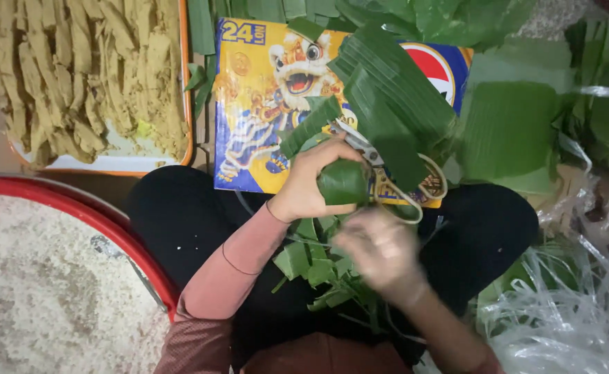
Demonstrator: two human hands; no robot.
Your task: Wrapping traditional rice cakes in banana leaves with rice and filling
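My left hand (pixel 311 181) grips a small parcel wrapped in green leaf (pixel 344 182), held over my lap. Just below it my right hand (pixel 381 253) is blurred with motion, fingers loosely curled; whether it holds anything is unclear. A pair of scissors (pixel 394 174) with pale loop handles lies on a colourful cardboard box (pixel 259 104), right behind the parcel. Cut leaf strips (pixel 387 97) are stacked on the box. Green leaf trimmings (pixel 315 263) lie scattered on my dark lap.
A red-rimmed basin (pixel 114 232) of white rice sits at the lower left. An orange-rimmed tray (pixel 185 83) of yellowish filling strips stands at the upper left. Large green leaves (pixel 512 131) cover the right, with clear plastic strings (pixel 561 312) at the lower right.
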